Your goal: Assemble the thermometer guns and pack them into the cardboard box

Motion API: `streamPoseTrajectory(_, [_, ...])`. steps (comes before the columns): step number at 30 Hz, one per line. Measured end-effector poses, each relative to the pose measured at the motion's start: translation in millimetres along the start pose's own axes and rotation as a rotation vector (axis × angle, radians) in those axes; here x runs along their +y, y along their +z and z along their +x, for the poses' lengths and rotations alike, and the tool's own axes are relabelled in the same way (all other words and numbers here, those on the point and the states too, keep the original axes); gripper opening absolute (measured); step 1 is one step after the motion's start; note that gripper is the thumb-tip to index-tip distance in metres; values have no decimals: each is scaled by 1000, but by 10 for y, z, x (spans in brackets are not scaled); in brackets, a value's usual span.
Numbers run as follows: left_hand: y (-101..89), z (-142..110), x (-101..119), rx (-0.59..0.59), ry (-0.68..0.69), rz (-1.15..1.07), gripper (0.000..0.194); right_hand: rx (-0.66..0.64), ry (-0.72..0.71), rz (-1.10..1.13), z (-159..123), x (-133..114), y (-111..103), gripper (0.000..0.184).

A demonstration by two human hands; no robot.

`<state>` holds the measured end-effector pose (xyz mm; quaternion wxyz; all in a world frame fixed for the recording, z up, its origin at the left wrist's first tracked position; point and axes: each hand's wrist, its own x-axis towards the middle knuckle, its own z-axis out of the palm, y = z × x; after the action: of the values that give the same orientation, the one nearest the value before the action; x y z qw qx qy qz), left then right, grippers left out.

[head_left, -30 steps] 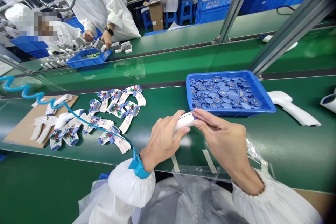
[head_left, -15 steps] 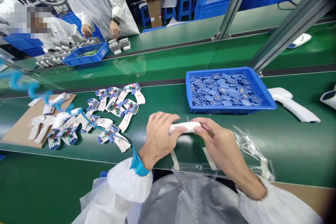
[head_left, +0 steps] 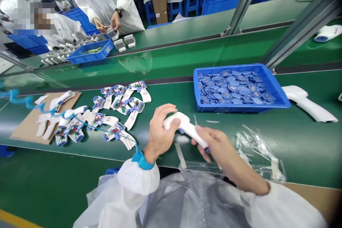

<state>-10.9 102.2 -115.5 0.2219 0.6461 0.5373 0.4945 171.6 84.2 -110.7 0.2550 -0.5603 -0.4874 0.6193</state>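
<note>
The person's left hand [head_left: 160,131] is closed around the head of a white plastic pistol-shaped device [head_left: 181,124], its fingers curled behind and its thumb pressed on top. The device is held tilted above the green conveyor belt [head_left: 165,91], near the belt's front edge, with its handle slanting down to the right hand [head_left: 221,148]. That hand's fingers [head_left: 200,146] meet the handle's tail end and partly hide it, so from here you can't tell whether they grip it or only touch it.

A blue wrist strap [head_left: 141,160] circles the left wrist, and a coiled blue cord [head_left: 24,101] runs away to the left. Just beyond the hands sits a blue plastic tray [head_left: 240,108] heaped with round blue parts [head_left: 232,89]. A crumpled clear plastic bag [head_left: 256,149] lies right of the right hand. To the left, opened white housings with exposed circuit boards [head_left: 120,103] are spread across the belt, some on a brown cardboard sheet [head_left: 26,131]. Across the line, a co-worker's hands [head_left: 114,23] work above a second blue tray [head_left: 91,51].
</note>
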Motion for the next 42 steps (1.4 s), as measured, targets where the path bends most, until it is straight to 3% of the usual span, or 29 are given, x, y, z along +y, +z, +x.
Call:
streamPoseTrajectory(2, [61,-48,-50,130,-118,-199,40,-116,236,196,5,-37,-15,47])
streamPoseTrajectory(4, [176,-56,-139,249,-262,-274,52,-190,245,179,11,-28,70,49])
streamPoseTrajectory(6, [283,-14,-227,308,-360,-188,58,-154,29,-130,18,16,216,44])
streamPoseTrajectory(9, [353,101,-290,321,-419,15,57,49,-277,-658,44,98,409,32])
streamPoseTrajectory(13, [313,202,-239,260,-462,96,54,154,-436,-904,67,163,442,35])
streamPoseTrajectory(18, [310,188,-190,289,-334,122,54,202,-570,-846,18,212,418,37])
streamPoseTrajectory(21, [321,207,-170,310,-357,117,53,279,-568,-980,26,208,435,42])
streamPoseTrajectory(23, [280,212,-121,348,-341,54,53,280,-615,-943,33,175,402,40])
streamPoseTrajectory(25, [195,191,-53,318,-286,-111,52,257,-650,-794,15,120,333,33])
streamPoseTrajectory(29, [13,103,36,134,-249,-608,44,290,-557,-618,-75,13,197,24])
streamPoseTrajectory(33, [-58,47,50,125,-257,-844,47,335,-553,-607,-122,-15,121,31])
streamPoseTrajectory(37, [-13,-4,88,164,-267,-768,54,321,-628,-660,-134,-5,119,28])
streamPoseTrajectory(42, [196,-23,89,519,-412,-321,54,337,-799,-917,-218,-5,363,41])
